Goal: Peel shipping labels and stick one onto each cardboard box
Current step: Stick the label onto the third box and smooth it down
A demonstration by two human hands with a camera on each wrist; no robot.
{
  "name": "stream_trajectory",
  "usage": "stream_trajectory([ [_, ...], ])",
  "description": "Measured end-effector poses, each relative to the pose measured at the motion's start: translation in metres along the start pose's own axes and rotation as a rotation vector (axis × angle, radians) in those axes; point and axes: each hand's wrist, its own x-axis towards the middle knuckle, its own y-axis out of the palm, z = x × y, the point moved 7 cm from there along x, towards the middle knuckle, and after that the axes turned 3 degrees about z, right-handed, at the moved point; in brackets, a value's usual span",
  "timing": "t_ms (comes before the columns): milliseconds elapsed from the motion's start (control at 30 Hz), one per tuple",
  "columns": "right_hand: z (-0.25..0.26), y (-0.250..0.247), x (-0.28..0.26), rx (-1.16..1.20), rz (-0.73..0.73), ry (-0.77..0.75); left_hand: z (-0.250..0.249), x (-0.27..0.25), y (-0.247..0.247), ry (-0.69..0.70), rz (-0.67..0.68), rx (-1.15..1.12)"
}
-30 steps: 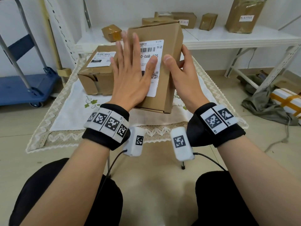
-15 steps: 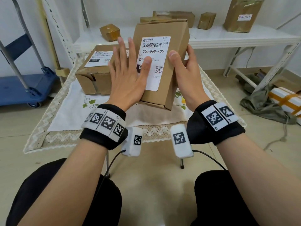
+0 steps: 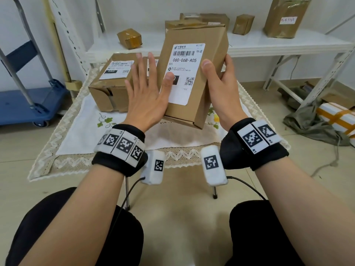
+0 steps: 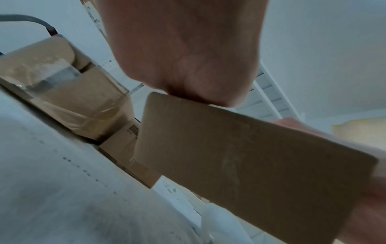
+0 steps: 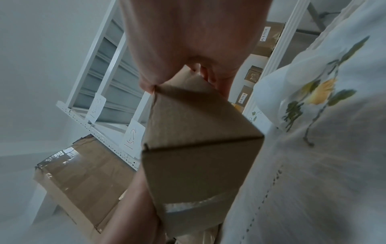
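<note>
A tall brown cardboard box (image 3: 201, 35) is held up above the small table, tilted toward me, and its underside fills the wrist views (image 4: 250, 161) (image 5: 194, 125). A white shipping label (image 3: 185, 62) reading 060-06B-A05 is stuck on its front face. My right hand (image 3: 221, 81) grips the box's right edge, thumb on the front, fingers behind. My left hand (image 3: 148, 93) lies flat against the box's left side with straight spread fingers, its thumb on the label's lower left. A second labelled box (image 3: 111, 87) sits on the table behind my left hand.
The table carries a white lace-edged cloth (image 3: 76, 131). Behind it a white shelf (image 3: 269, 45) holds several taped parcels. A blue platform cart (image 3: 25, 100) stands at the left. A green cloth and a white-orange package (image 3: 336, 116) lie on the floor at the right.
The box has been lifted higher and tipped more upright by my right hand. My left hand has slid down and left off the label, leaving only its thumb there.
</note>
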Motion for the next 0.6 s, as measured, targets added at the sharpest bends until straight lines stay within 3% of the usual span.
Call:
stream_trajectory([
  [233, -0.002, 0.002, 0.000, -0.021, -0.004, 0.008, -0.039, -0.016, 0.010, 0.160, -0.008, -0.012],
  [600, 0.001, -0.012, -0.001, 0.009, -0.026, 0.065, 0.004, -0.004, 0.005, -0.006, 0.075, 0.044],
])
